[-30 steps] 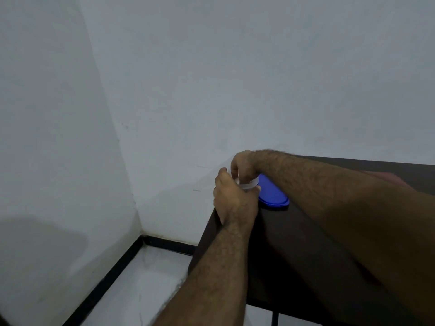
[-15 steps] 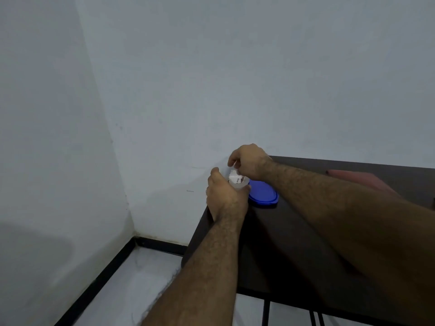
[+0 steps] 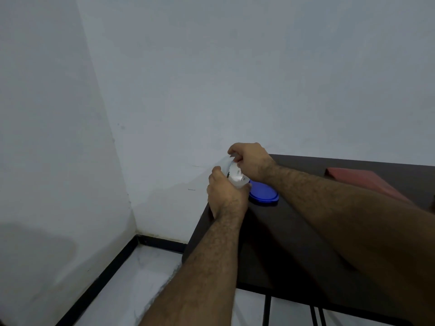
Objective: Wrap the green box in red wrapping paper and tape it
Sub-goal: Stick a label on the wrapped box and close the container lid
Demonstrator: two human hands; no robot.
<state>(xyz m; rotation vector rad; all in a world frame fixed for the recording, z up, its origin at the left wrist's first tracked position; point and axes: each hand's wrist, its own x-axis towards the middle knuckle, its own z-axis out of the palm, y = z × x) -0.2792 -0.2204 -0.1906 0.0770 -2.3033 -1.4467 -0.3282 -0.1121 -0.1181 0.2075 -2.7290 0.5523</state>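
My left hand (image 3: 226,196) grips a roll of clear tape (image 3: 236,175) above the far left corner of the dark table (image 3: 294,243). My right hand (image 3: 249,160) pinches the loose end of the tape just above the roll. A flat red shape, apparently the red wrapping paper (image 3: 367,182), lies at the table's far right, partly behind my right forearm. No green box shows in this view.
A blue round lid (image 3: 264,196) lies flat on the table just right of my left hand. White walls meet in a corner at the left, with a black skirting (image 3: 101,276) along the pale floor. Thin black table legs (image 3: 267,310) show below the front edge.
My right hand has risen from the roll and pulls the tape end upward. The roll has tilted up in my left hand, and the view has shifted slightly.
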